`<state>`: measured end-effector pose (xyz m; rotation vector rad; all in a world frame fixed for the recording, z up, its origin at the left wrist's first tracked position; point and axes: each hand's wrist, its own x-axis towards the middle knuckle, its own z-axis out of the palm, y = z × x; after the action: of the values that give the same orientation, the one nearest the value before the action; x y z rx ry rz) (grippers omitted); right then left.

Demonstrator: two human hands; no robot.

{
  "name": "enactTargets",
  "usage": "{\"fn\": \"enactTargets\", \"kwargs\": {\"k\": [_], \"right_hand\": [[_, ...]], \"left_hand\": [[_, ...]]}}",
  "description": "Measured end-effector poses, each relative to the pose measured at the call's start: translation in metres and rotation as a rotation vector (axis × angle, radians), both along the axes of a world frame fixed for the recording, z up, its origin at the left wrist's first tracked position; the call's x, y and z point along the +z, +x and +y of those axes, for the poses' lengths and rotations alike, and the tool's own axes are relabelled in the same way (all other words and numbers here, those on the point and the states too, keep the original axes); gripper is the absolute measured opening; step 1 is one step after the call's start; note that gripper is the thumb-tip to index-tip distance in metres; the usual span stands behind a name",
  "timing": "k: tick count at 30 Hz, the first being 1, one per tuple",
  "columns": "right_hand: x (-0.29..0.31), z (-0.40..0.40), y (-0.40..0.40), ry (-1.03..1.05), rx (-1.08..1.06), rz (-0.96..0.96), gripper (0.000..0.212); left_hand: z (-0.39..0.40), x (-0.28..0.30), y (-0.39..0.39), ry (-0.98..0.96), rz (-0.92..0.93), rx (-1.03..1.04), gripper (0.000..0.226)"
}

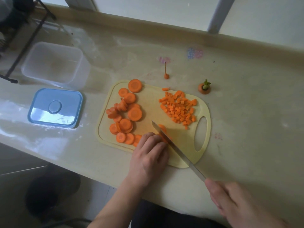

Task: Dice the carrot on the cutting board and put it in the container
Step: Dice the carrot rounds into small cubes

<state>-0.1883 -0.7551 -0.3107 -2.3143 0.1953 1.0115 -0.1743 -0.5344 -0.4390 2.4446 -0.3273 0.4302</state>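
A pale yellow cutting board [148, 104] lies on the counter. Several round carrot slices [126, 116] cover its left half, and a pile of diced carrot [178, 108] sits on its right half. At the board's near edge my left hand [149, 155] presses curled fingers onto a small stack of carrot slices [162, 129], mostly hidden beneath them. My right hand [233, 204] grips the handle of a knife [174, 145], whose blade lies right beside the left fingertips, on the stack. The clear plastic container [52, 63] stands open at the far left.
The container's blue lid [56, 107] lies flat in front of it. A carrot tip [166, 74] and a carrot top with green stub [204, 88] sit on the counter beyond the board. A black wire rack [19, 30] stands at the far left corner.
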Motion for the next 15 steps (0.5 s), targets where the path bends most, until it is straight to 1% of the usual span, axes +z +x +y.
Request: {"fn": "enactTargets", "kwargs": {"k": [2, 4, 5, 6, 8, 10, 11, 13, 15], "right_hand": [[0.004, 0.004, -0.003, -0.013, -0.027, -0.046, 0.112], [-0.002, 0.007, 0.0, -0.013, 0.004, -0.056, 0.129], [-0.009, 0.008, 0.002, 0.004, 0.033, -0.052, 0.128], [-0.016, 0.01, 0.005, 0.036, 0.055, -0.047, 0.121], [-0.026, 0.014, 0.011, 0.113, 0.074, -0.043, 0.1], [-0.027, 0.016, 0.013, 0.147, 0.068, -0.032, 0.092], [-0.025, 0.016, 0.012, 0.152, 0.06, -0.026, 0.092], [-0.017, 0.013, 0.009, 0.146, 0.039, -0.011, 0.099], [-0.006, 0.009, 0.004, 0.076, 0.041, -0.007, 0.105]], "left_hand": [[0.001, 0.0, 0.0, -0.007, 0.009, -0.01, 0.01], [0.001, 0.001, 0.0, -0.019, 0.015, -0.014, 0.014], [0.001, 0.002, 0.0, -0.025, 0.022, -0.015, 0.016], [0.001, 0.001, 0.001, -0.028, 0.026, -0.016, 0.017], [0.002, 0.001, 0.001, -0.03, 0.027, -0.013, 0.016], [0.003, 0.001, 0.001, -0.034, 0.025, -0.018, 0.015], [0.003, 0.002, 0.0, -0.031, 0.019, -0.019, 0.015], [0.004, 0.003, -0.001, -0.018, 0.002, -0.017, 0.012], [0.004, 0.002, -0.001, -0.017, -0.004, -0.015, 0.008]]}}
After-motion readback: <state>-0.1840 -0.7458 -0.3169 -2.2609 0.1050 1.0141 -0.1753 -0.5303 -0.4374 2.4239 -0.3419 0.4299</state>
